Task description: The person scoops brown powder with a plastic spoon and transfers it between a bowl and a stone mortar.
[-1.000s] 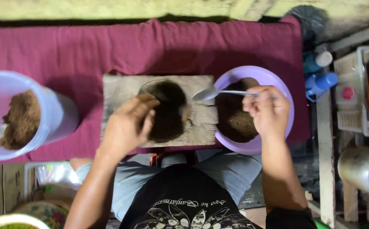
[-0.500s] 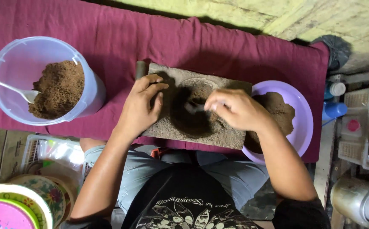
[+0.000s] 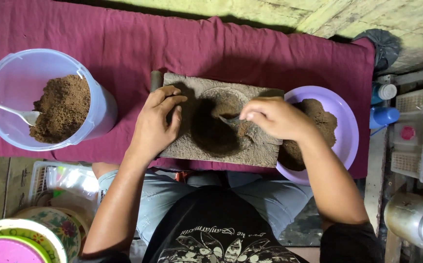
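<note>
While the left hand [image 3: 157,124] steadies the wooden mould [image 3: 221,122], the right hand [image 3: 274,117] spoons inside.

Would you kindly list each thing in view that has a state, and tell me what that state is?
Clear tub: open, partly filled with brown powder, a spoon resting in it.
Wooden mould: flat on the maroon cloth, hollow partly packed with brown mix.
Purple bowl: open, holding brown mix.
Left hand: flat on the mould's edge.
Right hand: fingers pinching a small spoon over the hollow.
</note>
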